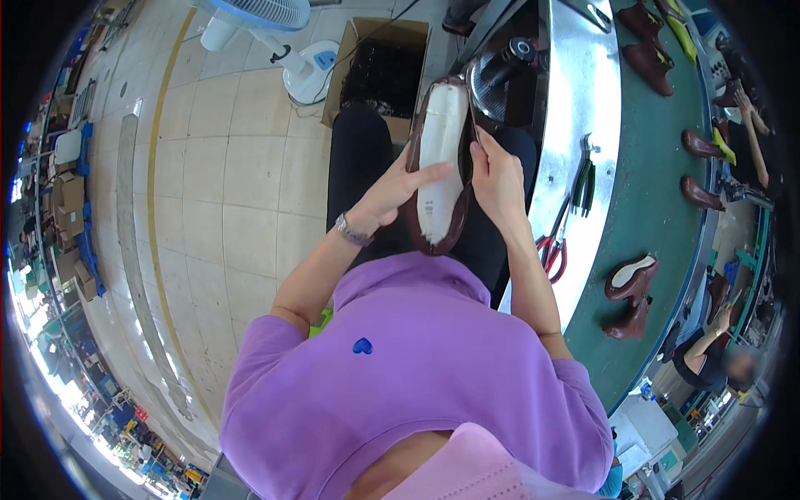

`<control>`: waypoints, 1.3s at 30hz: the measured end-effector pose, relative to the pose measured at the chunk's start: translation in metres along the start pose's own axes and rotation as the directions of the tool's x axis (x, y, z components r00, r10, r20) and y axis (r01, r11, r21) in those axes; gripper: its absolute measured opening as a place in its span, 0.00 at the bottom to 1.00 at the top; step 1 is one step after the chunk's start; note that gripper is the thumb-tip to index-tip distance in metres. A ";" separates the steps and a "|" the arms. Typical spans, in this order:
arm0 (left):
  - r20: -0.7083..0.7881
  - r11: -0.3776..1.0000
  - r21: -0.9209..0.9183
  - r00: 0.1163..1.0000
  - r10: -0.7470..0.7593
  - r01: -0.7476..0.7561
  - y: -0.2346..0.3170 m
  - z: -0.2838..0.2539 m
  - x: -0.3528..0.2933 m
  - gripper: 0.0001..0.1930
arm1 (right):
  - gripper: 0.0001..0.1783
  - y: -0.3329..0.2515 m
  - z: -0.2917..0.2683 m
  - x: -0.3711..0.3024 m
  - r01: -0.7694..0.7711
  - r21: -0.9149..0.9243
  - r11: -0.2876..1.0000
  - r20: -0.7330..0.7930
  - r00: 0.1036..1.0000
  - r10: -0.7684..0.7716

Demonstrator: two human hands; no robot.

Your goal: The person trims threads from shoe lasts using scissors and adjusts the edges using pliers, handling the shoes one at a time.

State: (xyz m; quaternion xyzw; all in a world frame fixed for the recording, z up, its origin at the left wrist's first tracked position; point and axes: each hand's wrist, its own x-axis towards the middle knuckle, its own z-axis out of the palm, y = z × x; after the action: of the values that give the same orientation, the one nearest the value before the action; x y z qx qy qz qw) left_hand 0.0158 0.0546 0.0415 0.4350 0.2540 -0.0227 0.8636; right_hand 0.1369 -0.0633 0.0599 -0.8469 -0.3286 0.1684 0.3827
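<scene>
A brown shoe upper (pixel 414 218) lies bottom up above my lap, its white insole (pixel 442 137) facing me and the brown leather edge rising around it. My left hand (pixel 390 193) is wrapped around the shoe's left side, with the thumb laid across the insole. At the opposite side, my right hand (pixel 500 179) is closed on the leather edge, thumb and fingers pinched together. A gap shows between that edge and the insole. Whether a small tool is in my right hand cannot be made out.
On the metal bench (pixel 575 92) at my right lie red-handled scissors (pixel 552 257) and a hammer (pixel 590 148). Beyond runs a green conveyor belt (pixel 621 200) with several brown shoes (pixel 631 279). A cardboard box (pixel 337 87) of black material and a fan (pixel 315 71) stand ahead. Co-workers are at far right.
</scene>
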 end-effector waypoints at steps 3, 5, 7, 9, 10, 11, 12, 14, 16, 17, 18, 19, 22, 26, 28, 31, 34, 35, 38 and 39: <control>-0.012 1.000 0.025 1.000 0.011 -0.011 0.007 -0.004 -0.014 0.45 | 0.19 -0.022 -0.013 -0.014 0.075 0.045 0.996 -0.007 0.997 -0.075; 0.051 0.957 0.179 0.973 0.224 -0.229 0.018 -0.009 -0.027 0.48 | 0.22 -0.033 -0.013 -0.025 0.087 0.103 0.991 0.013 0.996 -0.089; 0.057 0.951 0.173 0.966 0.252 -0.258 0.028 -0.020 -0.033 0.52 | 0.32 -0.036 -0.004 -0.028 0.319 0.377 0.870 -0.084 0.947 -0.311; 0.076 0.861 0.387 0.942 0.328 -0.331 0.032 -0.038 -0.032 0.56 | 0.37 -0.043 0.002 -0.024 0.335 0.356 0.872 -0.014 0.935 -0.354; 0.086 0.814 0.475 0.938 0.337 -0.336 0.029 -0.052 -0.032 0.59 | 0.42 -0.046 0.007 -0.024 0.347 0.329 0.878 0.064 0.920 -0.387; 0.070 0.817 0.477 0.941 0.330 -0.322 0.024 -0.060 -0.033 0.59 | 0.42 -0.047 0.011 -0.026 0.339 0.342 0.876 0.075 0.920 -0.385; 0.077 0.753 0.551 0.921 0.383 -0.360 0.019 -0.067 -0.035 0.60 | 0.44 -0.048 0.015 -0.028 0.306 0.315 0.898 0.140 0.921 -0.363; 0.084 0.705 0.600 0.907 0.413 -0.377 0.005 -0.084 -0.039 0.61 | 0.44 -0.044 0.028 -0.030 0.262 0.297 0.918 0.220 0.917 -0.333; 0.071 0.710 0.620 0.925 0.373 -0.333 -0.008 -0.096 -0.045 0.60 | 0.42 -0.038 0.036 -0.034 0.282 0.314 0.907 0.226 0.905 -0.360; 0.073 0.708 0.637 0.938 0.339 -0.305 -0.013 -0.101 -0.048 0.59 | 0.41 -0.036 0.038 -0.034 0.310 0.322 0.895 0.218 0.895 -0.389; 0.061 0.714 0.635 0.940 0.335 -0.296 -0.017 -0.104 -0.051 0.59 | 0.41 -0.037 0.038 -0.035 0.304 0.326 0.895 0.229 0.893 -0.387; 0.053 0.747 0.599 0.945 0.322 -0.288 -0.017 -0.104 -0.052 0.59 | 0.40 -0.039 0.035 -0.036 0.296 0.328 0.897 0.243 0.891 -0.383; 0.043 0.779 0.559 0.948 0.317 -0.285 -0.023 -0.099 -0.054 0.58 | 0.39 -0.038 0.028 -0.038 0.252 0.334 0.908 0.296 0.887 -0.355; 0.109 0.620 0.685 0.895 0.432 -0.382 -0.025 -0.100 -0.052 0.59 | 0.37 -0.039 0.013 -0.033 0.288 0.298 0.910 0.334 0.862 -0.382; 0.119 0.617 0.695 0.906 0.407 -0.369 -0.021 -0.097 -0.053 0.60 | 0.36 -0.040 0.012 -0.029 0.223 0.412 0.884 0.302 0.882 -0.363; 0.215 0.737 0.508 0.895 0.392 -0.445 -0.004 -0.096 -0.055 0.60 | 0.33 -0.045 0.013 -0.020 0.193 0.527 0.827 0.235 0.903 -0.361; 0.210 0.845 0.196 0.862 0.460 -0.498 0.022 -0.084 -0.050 0.55 | 0.31 -0.049 0.013 -0.015 0.106 0.580 0.807 0.273 0.909 -0.315; 0.123 0.854 0.117 0.861 0.494 -0.507 0.030 -0.076 -0.047 0.52 | 0.30 -0.049 0.014 -0.013 0.114 0.583 0.804 0.283 0.900 -0.332; -0.081 0.885 0.204 0.894 0.441 -0.418 0.043 -0.048 -0.039 0.42 | 0.30 -0.047 0.016 -0.007 -0.059 0.681 0.730 0.372 0.886 -0.276; -0.079 0.885 0.203 0.894 0.442 -0.420 0.043 -0.044 -0.037 0.42 | 0.30 -0.046 0.016 -0.004 -0.240 0.741 0.627 0.458 0.863 -0.212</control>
State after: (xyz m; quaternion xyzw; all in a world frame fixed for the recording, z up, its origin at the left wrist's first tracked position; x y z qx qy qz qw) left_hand -0.0243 0.1081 0.0684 0.5577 0.2004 0.1736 0.7865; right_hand 0.1057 -0.0353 0.0846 -0.5243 -0.3039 0.5119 0.6088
